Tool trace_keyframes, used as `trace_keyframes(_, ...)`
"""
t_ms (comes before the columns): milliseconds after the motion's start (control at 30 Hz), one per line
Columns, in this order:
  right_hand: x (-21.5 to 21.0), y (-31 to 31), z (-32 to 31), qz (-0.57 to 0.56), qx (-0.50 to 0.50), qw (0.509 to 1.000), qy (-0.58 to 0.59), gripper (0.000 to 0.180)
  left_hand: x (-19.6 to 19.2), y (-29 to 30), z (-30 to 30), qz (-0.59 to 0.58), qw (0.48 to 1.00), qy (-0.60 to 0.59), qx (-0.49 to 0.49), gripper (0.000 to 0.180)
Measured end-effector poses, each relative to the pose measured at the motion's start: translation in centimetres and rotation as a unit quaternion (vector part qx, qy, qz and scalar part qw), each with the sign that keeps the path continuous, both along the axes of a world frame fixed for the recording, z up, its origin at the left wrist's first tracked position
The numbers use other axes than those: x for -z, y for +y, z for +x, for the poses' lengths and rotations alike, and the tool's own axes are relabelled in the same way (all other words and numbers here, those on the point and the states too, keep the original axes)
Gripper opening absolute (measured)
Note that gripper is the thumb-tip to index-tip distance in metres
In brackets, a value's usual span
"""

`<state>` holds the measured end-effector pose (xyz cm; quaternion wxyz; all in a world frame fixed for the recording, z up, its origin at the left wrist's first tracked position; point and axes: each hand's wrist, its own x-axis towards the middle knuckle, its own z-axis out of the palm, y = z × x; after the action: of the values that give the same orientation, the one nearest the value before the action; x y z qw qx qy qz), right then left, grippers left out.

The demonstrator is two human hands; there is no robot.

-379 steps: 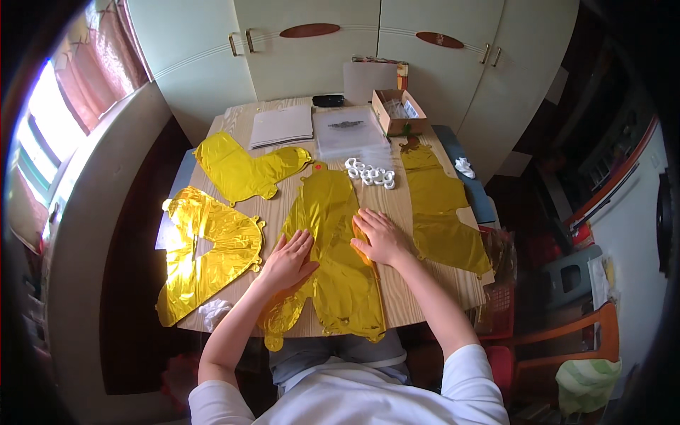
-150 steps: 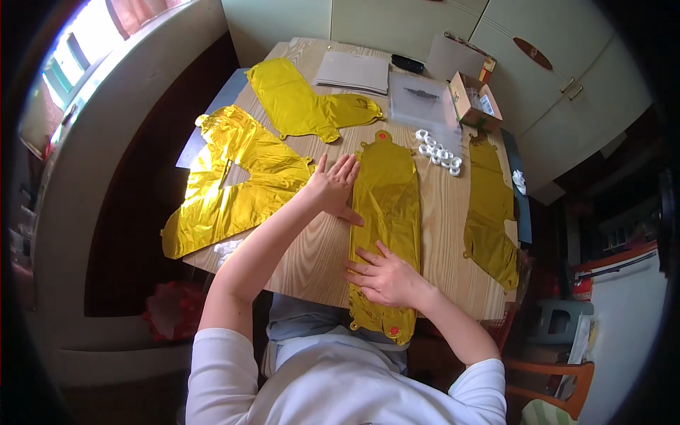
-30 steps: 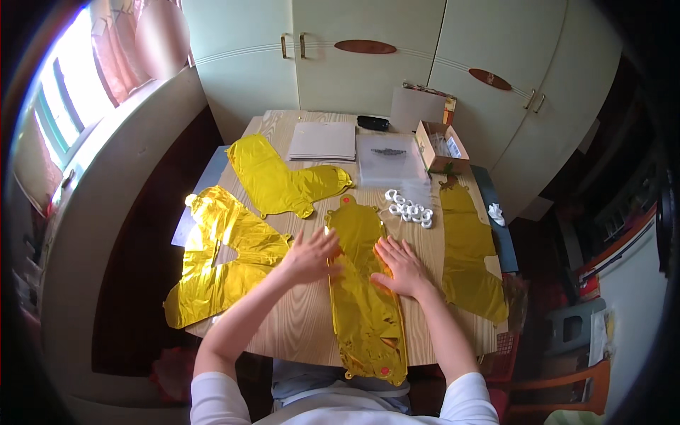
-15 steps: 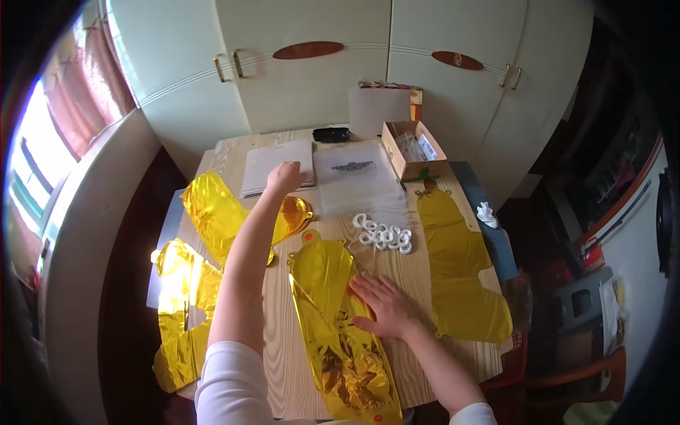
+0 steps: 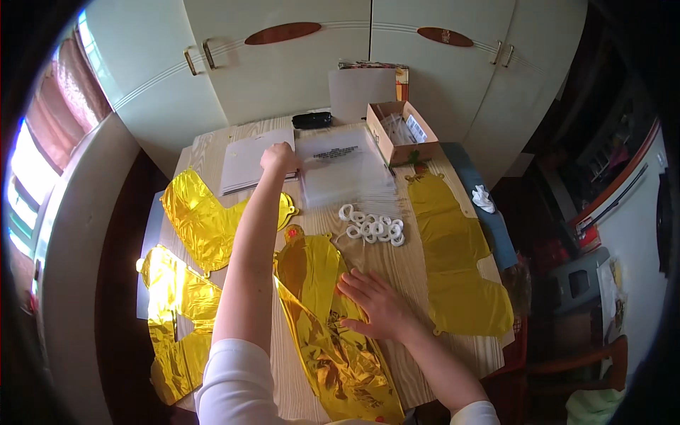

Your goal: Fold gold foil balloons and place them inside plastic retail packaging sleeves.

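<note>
My left hand [image 5: 278, 157] reaches far across the wooden table [image 5: 404, 265] and rests on the right edge of a stack of white sheets [image 5: 248, 161], fingers curled on it. Beside that stack lies a pile of clear plastic bags [image 5: 343, 166]. My right hand [image 5: 372, 303] lies flat, fingers spread, on a folded gold foil balloon [image 5: 319, 312] in front of me. A cluster of white ribbon rolls [image 5: 372, 227] sits just beyond the right hand.
More gold foil balloons lie at the left [image 5: 202, 216], lower left [image 5: 173, 319] and right [image 5: 457, 265]. An open cardboard box [image 5: 397, 134] and a small black object [image 5: 312, 120] stand at the far edge. Pale cupboard doors [image 5: 283, 64] rise behind. A white crumpled thing [image 5: 483, 198] lies at the right.
My left hand left the gold balloon and stretched forward to the white sheets at the far side. My right hand stayed pressed on the balloon.
</note>
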<state>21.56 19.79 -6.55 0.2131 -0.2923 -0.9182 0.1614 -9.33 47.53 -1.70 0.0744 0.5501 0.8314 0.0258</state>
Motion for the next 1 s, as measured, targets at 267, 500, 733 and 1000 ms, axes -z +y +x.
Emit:
trace_keyframes(267, 0.1, 0.2, 0.2, -0.001, -0.002, 1.0, -0.018, 0.067, 0.0, 0.1, -0.7, -0.038, 0.993, 0.047, 0.101, 0.058)
trace_keyframes(500, 0.2, 0.2, 0.3, 0.0, -0.01, 1.0, -0.013, 0.067, -0.9, -0.1, -1.6, -0.029, 0.992, 0.039, 0.116, 0.041)
trace_keyframes(733, 0.8, 0.2, 0.4, 0.005, -0.004, 0.999, 0.031, 0.065, -3.2, -5.1, -0.5, 0.109, 0.982, 0.113, 0.108, 0.022)
trace_keyframes(1000, 1.1, 0.4, 0.3, 0.047, 0.018, 0.998, 0.042, 0.064, -10.6, -16.1, -1.5, 0.347, 0.851, 0.334, 0.207, 0.005)
